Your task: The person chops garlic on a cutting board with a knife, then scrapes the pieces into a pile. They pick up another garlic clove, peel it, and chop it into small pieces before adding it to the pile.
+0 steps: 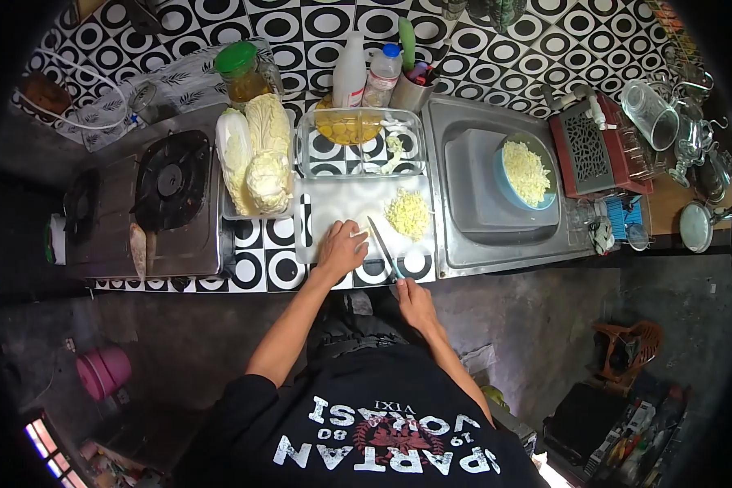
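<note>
My right hand [416, 304] grips the handle of a kitchen knife [384, 247], its blade pointing away over the white cutting board [327, 200]. To its left, my left hand [342, 250] is closed, with curled fingers pressing on a small pale vegetable piece [363, 233] on the board; the fingers partly cover it. A heap of finely chopped pale cabbage [407, 214] lies right of the blade. Just behind the board sits a clear rectangular container [361, 175] with a few pale scraps [394, 151] at its right end.
At the left, a tub [256, 216] holds whole napa cabbages [267, 142] beside the gas stove [172, 180]. In the sink [464, 244], a blue bowl [505, 189] contains chopped cabbage. Bottles [350, 71] and a utensil holder [415, 93] stand at the back.
</note>
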